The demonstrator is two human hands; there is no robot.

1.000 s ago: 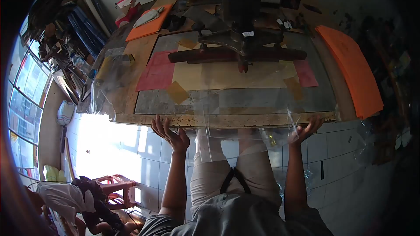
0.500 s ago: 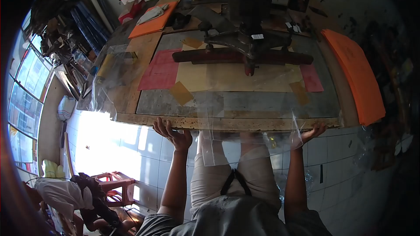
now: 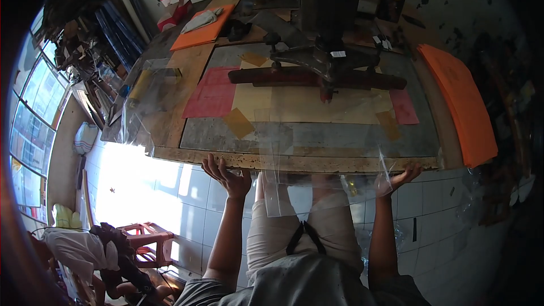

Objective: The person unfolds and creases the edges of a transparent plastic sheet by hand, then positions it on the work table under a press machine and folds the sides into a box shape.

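Both hands touch the front wooden edge [image 3: 294, 162] of a worktable. My left hand [image 3: 228, 179] rests its spread fingers against the edge, left of my legs, and holds nothing. Further right, my right hand [image 3: 399, 179] has its fingers stretched along the edge, its inner part behind a clear plastic sheet [image 3: 283, 192] that hangs over the front. On the grey board lie a cream sheet [image 3: 317, 110], a pink sheet [image 3: 209, 93] and pieces of brown tape [image 3: 238, 124]. Above them stands a dark metal frame [image 3: 306, 59] with a long red-and-black bar [image 3: 260, 77].
A stack of orange sheets [image 3: 462, 105] lies at the table's right. At the back left are an orange sheet [image 3: 198, 37] with a grey cloth [image 3: 201, 20]. Another person [image 3: 79, 249] is at the lower left, beside a red stool [image 3: 148, 243].
The view has shifted slightly, so the table appears lower and a little further right. Both hands remain at the edge; the plastic sheet hangs slightly lower in view.
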